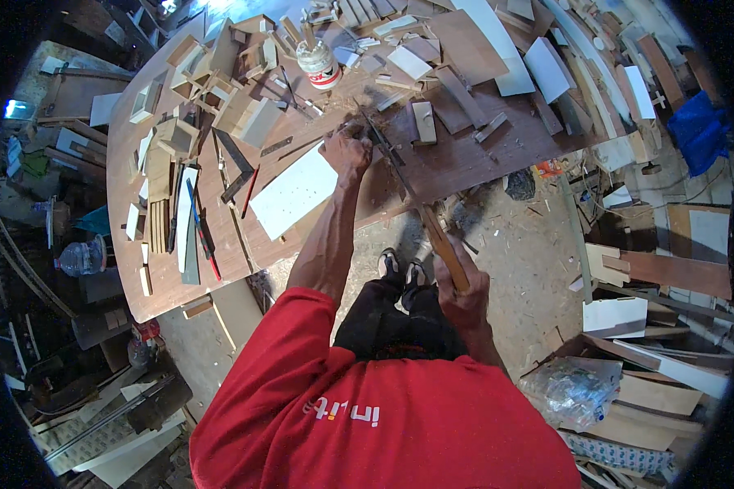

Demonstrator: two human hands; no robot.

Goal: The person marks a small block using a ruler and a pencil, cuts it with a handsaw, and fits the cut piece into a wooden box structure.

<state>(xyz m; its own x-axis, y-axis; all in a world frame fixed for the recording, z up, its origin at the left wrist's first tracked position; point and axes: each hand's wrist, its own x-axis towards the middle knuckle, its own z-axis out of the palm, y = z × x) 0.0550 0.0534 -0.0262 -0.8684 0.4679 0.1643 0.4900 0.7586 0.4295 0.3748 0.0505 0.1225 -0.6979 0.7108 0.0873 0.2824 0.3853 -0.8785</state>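
Note:
My left hand (347, 151) is closed at the worktable's front part, just left of a long narrow blade (387, 147), with whatever it grips hidden under the fingers. My right hand (465, 301) is wrapped round the long wooden handle (442, 248) of this saw-like tool, below the table edge. A white rectangular board (289, 196) lies beside my left hand. A small wood block (424, 122) sits right of the blade. A red pencil-like stick (250, 191) and a dark angled piece (238, 175) rest further left.
The worktable (481, 163) carries many offcuts, small wooden assemblies (245, 114), a white jar of sticks (318, 69) and long strips at the left. Stacked boards (669, 277), a plastic bag (571, 391) and a blue sheet (697, 134) are at the right. Clutter and a water jug (81, 257) are at the left.

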